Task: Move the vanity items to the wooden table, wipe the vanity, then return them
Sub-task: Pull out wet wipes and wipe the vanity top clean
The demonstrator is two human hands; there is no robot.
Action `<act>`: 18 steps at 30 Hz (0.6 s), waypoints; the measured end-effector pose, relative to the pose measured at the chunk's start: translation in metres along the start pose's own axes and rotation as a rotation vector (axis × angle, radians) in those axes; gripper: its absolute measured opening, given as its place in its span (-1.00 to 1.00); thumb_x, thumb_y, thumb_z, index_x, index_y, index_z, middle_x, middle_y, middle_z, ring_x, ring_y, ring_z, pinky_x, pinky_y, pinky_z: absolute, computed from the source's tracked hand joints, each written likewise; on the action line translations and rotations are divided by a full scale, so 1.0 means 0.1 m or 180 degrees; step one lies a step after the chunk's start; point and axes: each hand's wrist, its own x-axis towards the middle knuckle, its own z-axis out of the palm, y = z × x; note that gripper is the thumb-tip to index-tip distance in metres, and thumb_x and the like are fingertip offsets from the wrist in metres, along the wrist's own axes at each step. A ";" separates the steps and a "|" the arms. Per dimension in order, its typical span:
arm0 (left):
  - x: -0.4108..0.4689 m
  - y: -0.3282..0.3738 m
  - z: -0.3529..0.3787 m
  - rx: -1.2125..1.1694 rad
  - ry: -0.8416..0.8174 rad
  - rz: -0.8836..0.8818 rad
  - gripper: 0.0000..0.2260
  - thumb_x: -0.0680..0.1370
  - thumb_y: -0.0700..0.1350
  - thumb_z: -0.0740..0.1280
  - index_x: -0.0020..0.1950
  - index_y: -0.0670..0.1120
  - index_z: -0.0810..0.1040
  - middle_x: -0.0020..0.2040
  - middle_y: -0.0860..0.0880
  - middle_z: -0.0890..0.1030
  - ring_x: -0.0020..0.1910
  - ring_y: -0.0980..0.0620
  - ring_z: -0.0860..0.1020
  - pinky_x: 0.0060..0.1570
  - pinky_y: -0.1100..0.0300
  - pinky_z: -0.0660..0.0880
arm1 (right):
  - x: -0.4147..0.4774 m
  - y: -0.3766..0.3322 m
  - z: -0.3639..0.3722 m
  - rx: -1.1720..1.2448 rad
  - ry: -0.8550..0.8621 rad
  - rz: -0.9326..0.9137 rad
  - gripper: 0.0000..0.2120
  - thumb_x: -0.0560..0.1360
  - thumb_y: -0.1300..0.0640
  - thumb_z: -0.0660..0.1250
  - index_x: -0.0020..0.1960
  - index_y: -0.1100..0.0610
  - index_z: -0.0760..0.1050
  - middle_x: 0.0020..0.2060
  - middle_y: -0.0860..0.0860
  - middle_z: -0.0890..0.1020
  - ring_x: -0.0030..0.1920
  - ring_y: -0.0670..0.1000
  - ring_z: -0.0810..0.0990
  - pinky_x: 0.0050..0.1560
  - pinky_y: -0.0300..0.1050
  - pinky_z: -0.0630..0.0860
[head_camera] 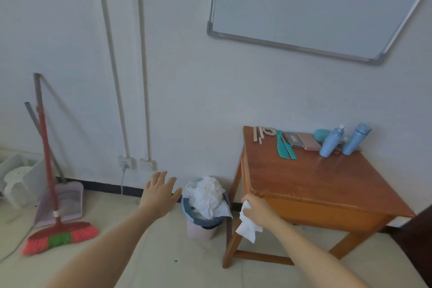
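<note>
Right hand (256,209) grips tissue (247,227); left hand (160,190) spread.

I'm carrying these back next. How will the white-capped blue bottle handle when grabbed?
The bottle stands tall and narrow on the table, so a sideways nudge would probably tip it, perhaps into the second blue bottle close by. It looks like smooth plastic: likely stiff, maybe slippery.

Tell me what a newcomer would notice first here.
The right hand grips a white tissue at the near-left corner of the wooden table, with blue bottles and teal combs along its far edge. The left hand spreads open left of an overflowing bin; a red broom leans on the wall, far left.
</note>
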 end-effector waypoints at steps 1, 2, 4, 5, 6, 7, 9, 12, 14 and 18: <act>0.20 0.04 0.01 0.0031 -0.0028 0.0022 -0.56 0.61 0.09 0.01 0.45 -0.03 0.17 0.51 -0.09 0.05 0.49 -0.08 -0.06 0.43 0.00 0.02 | 0.17 0.01 -0.03 0.0000 -0.0025 -0.0054 -0.71 0.56 0.19 0.09 0.26 0.11 0.35 0.17 0.08 0.50 0.10 0.08 0.51 0.09 -0.07 0.46; 0.39 0.08 0.01 0.0055 -0.0042 0.0038 -0.57 0.61 0.08 0.02 0.45 -0.03 0.16 0.51 -0.08 0.05 0.49 -0.07 -0.06 0.43 0.01 0.02 | 0.33 0.01 -0.05 -0.0005 -0.0071 -0.0106 -0.70 0.56 0.18 0.09 0.27 0.12 0.34 0.17 0.08 0.50 0.11 0.08 0.50 0.08 -0.10 0.45; 0.73 0.13 -0.02 0.0059 -0.0024 0.0039 -0.57 0.61 0.06 0.03 0.46 -0.03 0.16 0.51 -0.07 0.05 0.49 -0.07 -0.06 0.43 0.01 0.01 | 0.69 -0.04 -0.09 0.0047 -0.0192 -0.0183 -0.69 0.54 0.19 0.10 0.27 0.12 0.35 0.09 0.07 0.51 0.09 0.07 0.50 0.03 -0.14 0.42; 0.89 0.13 -0.04 0.0049 0.0008 0.0022 -0.57 0.61 0.06 0.04 0.46 -0.03 0.16 0.51 -0.07 0.05 0.49 -0.07 -0.05 0.43 0.02 0.02 | 0.88 -0.09 -0.12 0.0072 -0.0244 -0.0223 -0.72 0.53 0.21 0.10 0.22 0.13 0.37 0.02 0.06 0.51 0.06 0.08 0.51 0.00 -0.14 0.42; 1.05 0.11 -0.06 0.0033 0.0038 -0.0011 -0.57 0.61 0.05 0.05 0.45 -0.03 0.16 0.51 -0.07 0.06 0.49 -0.06 -0.05 0.43 0.02 0.02 | 1.06 -0.14 -0.16 0.0089 -0.0281 -0.0260 -0.76 0.51 0.22 0.10 0.16 0.13 0.40 -0.02 0.04 0.51 0.05 0.09 0.53 -0.03 -0.13 0.42; 1.19 0.07 -0.08 0.0005 0.0055 -0.0056 -0.57 0.60 0.04 0.05 0.45 -0.02 0.16 0.51 -0.06 0.07 0.49 -0.06 -0.04 0.43 0.02 0.02 | 1.25 -0.20 -0.18 0.0092 -0.0294 -0.0289 -0.77 0.50 0.22 0.11 0.12 0.10 0.41 -0.02 0.04 0.54 0.05 0.10 0.54 -0.03 -0.12 0.43; 1.40 -0.05 -0.07 -0.0018 0.0027 -0.0152 -0.58 0.60 0.04 0.06 0.45 -0.02 0.16 0.51 -0.05 0.08 0.49 -0.05 -0.03 0.43 0.03 0.02 | 1.58 -0.32 -0.22 0.0088 -0.0271 -0.0307 -0.73 0.49 0.20 0.12 0.17 0.08 0.40 0.07 0.07 0.57 0.06 0.09 0.54 -0.01 -0.10 0.46; 1.68 -0.29 0.02 -0.0046 -0.0062 -0.0315 -0.58 0.60 0.03 0.07 0.44 -0.02 0.17 0.49 -0.05 0.12 0.48 -0.05 -0.02 0.42 0.03 0.03 | 2.05 -0.48 -0.28 0.0000 -0.0149 -0.0284 -0.69 0.51 0.20 0.12 0.25 0.11 0.34 0.12 0.09 0.54 0.08 0.08 0.52 -0.12 -0.17 0.36; 1.90 -0.47 0.05 -0.0055 -0.0159 -0.0364 -0.58 0.60 0.03 0.07 0.44 -0.02 0.17 0.49 -0.05 0.12 0.48 -0.04 -0.02 0.42 0.03 0.04 | 2.39 -0.60 -0.33 0.0020 -0.0046 -0.0177 -0.66 0.53 0.19 0.12 0.30 0.12 0.31 0.17 0.08 0.51 0.14 0.07 0.49 -0.10 -0.20 0.32; 2.44 -0.83 -0.01 0.0012 -0.0244 -0.0280 -0.59 0.60 0.03 0.07 0.44 -0.02 0.17 0.49 -0.03 0.13 0.48 -0.03 0.01 0.41 0.06 0.07 | 3.04 -0.85 -0.46 0.0169 0.0129 0.0232 -0.59 0.52 0.10 0.18 0.35 0.12 0.27 0.25 0.11 0.41 0.23 0.10 0.40 0.14 -0.08 0.40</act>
